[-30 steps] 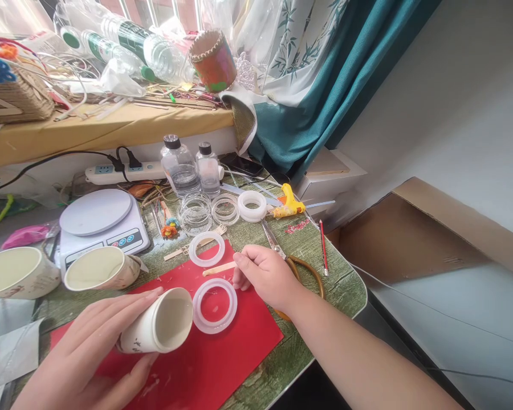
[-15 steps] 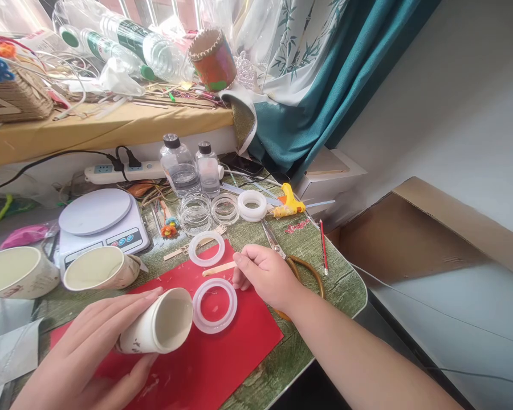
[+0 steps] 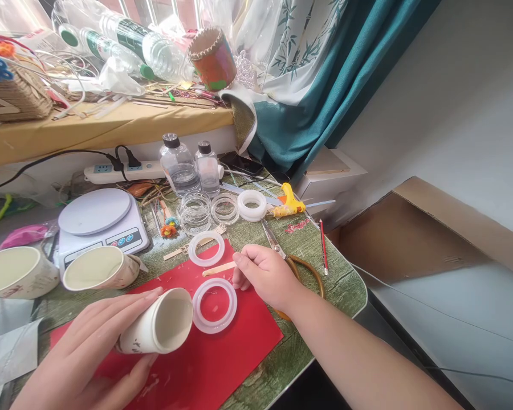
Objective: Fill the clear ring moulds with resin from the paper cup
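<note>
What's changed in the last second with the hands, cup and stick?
Nothing visibly moved, and nothing was taken hold of or let go. The left hand still holds the cup tilted, its mouth toward the camera; the right hand still holds the stick. The ring beside the cup lies where it was.

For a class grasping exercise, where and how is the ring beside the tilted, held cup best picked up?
Probably pinch the ring by its outer edge, from the near right: it lies flat on the red sheet, with the cup close at its left and the right hand by its upper right.
</note>
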{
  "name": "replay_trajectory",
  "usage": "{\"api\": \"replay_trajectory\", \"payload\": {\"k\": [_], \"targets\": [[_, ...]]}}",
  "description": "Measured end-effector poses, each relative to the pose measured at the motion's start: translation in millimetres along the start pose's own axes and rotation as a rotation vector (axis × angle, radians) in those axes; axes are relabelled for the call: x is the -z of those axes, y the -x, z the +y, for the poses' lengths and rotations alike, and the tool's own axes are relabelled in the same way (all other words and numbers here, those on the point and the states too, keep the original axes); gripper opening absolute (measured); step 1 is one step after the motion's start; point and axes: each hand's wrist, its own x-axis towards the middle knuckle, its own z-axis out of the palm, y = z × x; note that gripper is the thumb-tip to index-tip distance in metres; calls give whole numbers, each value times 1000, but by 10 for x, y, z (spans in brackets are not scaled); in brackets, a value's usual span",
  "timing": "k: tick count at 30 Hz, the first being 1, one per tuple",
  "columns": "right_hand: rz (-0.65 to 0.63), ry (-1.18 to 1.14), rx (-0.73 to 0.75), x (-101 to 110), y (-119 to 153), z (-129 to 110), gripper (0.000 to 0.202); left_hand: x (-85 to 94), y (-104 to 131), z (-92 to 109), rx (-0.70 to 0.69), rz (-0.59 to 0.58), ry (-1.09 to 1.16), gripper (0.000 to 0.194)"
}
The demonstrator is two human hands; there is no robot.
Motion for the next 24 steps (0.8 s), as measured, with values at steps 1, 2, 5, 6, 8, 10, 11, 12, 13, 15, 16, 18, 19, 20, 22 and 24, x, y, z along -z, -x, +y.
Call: {"api": "replay_trajectory", "payload": {"k": [1,2,5,6,8,10,11,12,13,15,16,18,19,20,22,24], "targets": [[0,1,2,1,1,3,45,0,1,-2,1,-7,22,47],[-1,3,3,2,3,7,45,0,4,-6,5,-15,53,48],[1,9,7,4,3,18,47,2,13,-21,22,-17,91,50],[2,10,8,4,1,21,47,3,14,-24,27,-15,93,50],[3,6,9,2,-3,26,47,7,15,-26,37,-13,94,50],[3,2,8,0,-7,28,48,11,14,-24,39,-19,92,50],[3,1,7,0,-8,27,48,14,15,-24,36,-22,90,50],[3,-1,7,0,-8,25,47,15,16,-24,31,-25,87,50],[2,-3,8,0,-8,24,47,17,19,-25,27,-29,85,49],[1,-7,8,0,-7,20,46,17,25,-29,28,-37,80,48],[0,-9,9,1,-6,19,45,16,29,-31,31,-42,81,48],[-1,-11,8,2,-4,18,43,13,33,-33,34,-49,86,48],[-1,-12,7,3,-4,18,43,12,33,-32,33,-49,88,48],[-2,-12,7,4,-3,19,43,12,31,-30,31,-49,90,49],[-3,-14,7,5,-2,18,42,13,23,-21,22,-42,88,49],[-3,-16,7,4,0,17,42,15,13,-9,12,-36,83,49]]}}
